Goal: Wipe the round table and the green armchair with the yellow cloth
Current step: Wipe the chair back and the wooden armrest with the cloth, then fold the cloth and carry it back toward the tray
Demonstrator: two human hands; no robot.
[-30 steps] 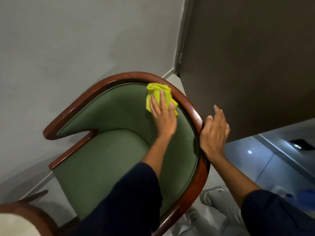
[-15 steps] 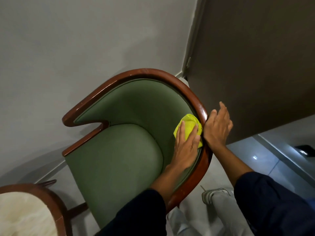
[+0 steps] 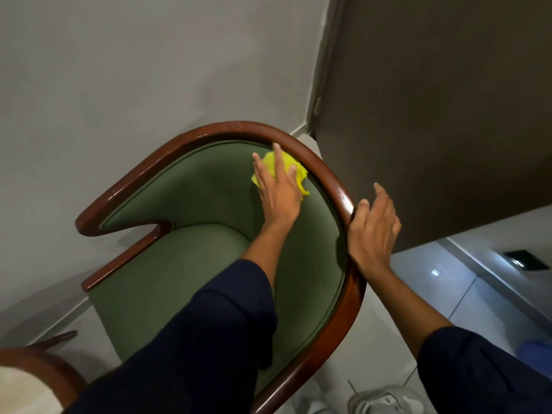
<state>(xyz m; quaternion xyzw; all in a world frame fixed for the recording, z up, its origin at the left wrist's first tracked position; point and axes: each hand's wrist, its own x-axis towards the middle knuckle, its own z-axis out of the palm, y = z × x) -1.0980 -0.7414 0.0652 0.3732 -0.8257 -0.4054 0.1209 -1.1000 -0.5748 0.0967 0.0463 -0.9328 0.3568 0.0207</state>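
A green armchair (image 3: 185, 264) with a curved wooden frame stands against a grey wall (image 3: 134, 70). The right hand (image 3: 372, 231) rests loosely on the frame's rim, fingers relaxed, gripping nothing — while the left hand (image 3: 279, 189) presses the yellow cloth (image 3: 286, 165) flat against the upper inside backrest.
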